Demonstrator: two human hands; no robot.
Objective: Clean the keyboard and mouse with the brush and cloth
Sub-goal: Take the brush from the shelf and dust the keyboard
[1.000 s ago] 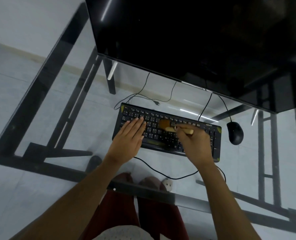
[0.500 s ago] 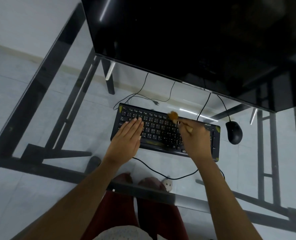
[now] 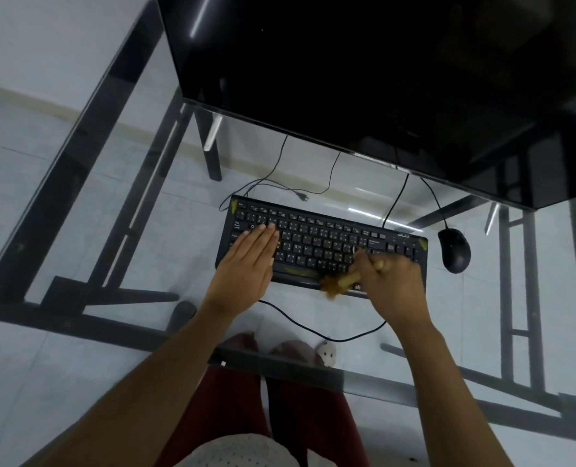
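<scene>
A black keyboard (image 3: 323,239) lies on the glass desk in the middle of the head view. My left hand (image 3: 246,264) rests flat on its left end, fingers together and extended, holding nothing. My right hand (image 3: 392,286) grips a small wooden-handled brush (image 3: 338,284). Its brown bristles sit at the keyboard's near edge, right of centre, and look blurred. A black mouse (image 3: 454,250) lies to the right of the keyboard, apart from both hands. No cloth shows.
A large dark monitor (image 3: 364,69) hangs over the far side of the glass desk (image 3: 111,230). Cables run from the keyboard and mouse behind it; one black cable (image 3: 313,328) loops near the front edge. Black desk frame bars show through the glass.
My right hand swept the brush from the keyboard's far edge down to its near edge. My left hand stayed pressed on the left end.
</scene>
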